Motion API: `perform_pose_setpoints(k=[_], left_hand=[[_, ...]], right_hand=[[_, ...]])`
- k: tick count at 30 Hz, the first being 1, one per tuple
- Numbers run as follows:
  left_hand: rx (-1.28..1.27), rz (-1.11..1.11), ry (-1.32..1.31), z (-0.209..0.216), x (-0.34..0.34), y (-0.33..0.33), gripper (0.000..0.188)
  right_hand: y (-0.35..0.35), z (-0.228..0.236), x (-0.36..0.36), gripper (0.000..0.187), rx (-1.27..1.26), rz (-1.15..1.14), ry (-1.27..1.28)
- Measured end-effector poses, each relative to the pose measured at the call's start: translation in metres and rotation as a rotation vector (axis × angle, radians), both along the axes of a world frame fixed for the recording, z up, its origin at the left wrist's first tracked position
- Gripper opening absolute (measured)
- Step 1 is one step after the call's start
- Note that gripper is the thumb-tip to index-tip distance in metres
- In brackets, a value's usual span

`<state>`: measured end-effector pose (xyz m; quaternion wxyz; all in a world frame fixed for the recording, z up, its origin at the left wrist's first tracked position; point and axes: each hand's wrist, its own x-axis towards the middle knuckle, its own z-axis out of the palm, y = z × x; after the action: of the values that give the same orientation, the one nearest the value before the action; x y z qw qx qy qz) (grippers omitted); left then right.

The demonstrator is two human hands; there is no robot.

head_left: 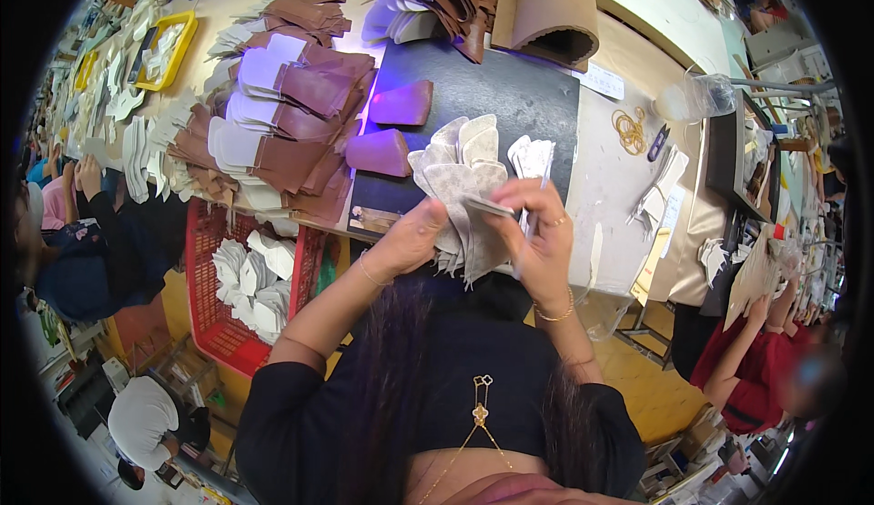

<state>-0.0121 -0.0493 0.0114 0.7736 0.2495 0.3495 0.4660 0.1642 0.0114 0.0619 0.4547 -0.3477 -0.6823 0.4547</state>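
Note:
A fan of pale grey, mottled cut pieces [466, 177], leather-like with notched lower ends, spreads at the table's front edge. My left hand [414, 237] grips it from the left, thumb at the side and the other fingers hidden. From the right, my right hand [543, 241] pinches the edge of one pale piece [489, 205] between thumb and fingers. A slim whitish streak by its fingers is too blurred to name. Just behind that hand lies a small stack of similar pale pieces [531, 155]. Two brown tapered pieces [401, 103] rest on the black mat [537, 86].
Stacks of brown and white pieces [300, 132] fill the left side. A brown roll [555, 14] stands at the back. Rubber bands [628, 130] and a small cutter [658, 142] lie right. A red basket [202, 305] holds white pieces. Other people work on both sides.

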Motion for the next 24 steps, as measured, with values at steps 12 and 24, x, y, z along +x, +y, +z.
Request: perform_pose_setpoints(k=[12,24], left_hand=[[0.157,0.014,0.107,0.004,0.002,0.002,0.114],[0.123,0.060,-0.055,0.013,-0.007,0.000,0.099]], right_hand=[[-0.012,0.012,-0.010,0.030,-0.001,0.039,-0.264],[-0.004,0.019,-0.001,0.029,-0.112,0.179,-0.207]])
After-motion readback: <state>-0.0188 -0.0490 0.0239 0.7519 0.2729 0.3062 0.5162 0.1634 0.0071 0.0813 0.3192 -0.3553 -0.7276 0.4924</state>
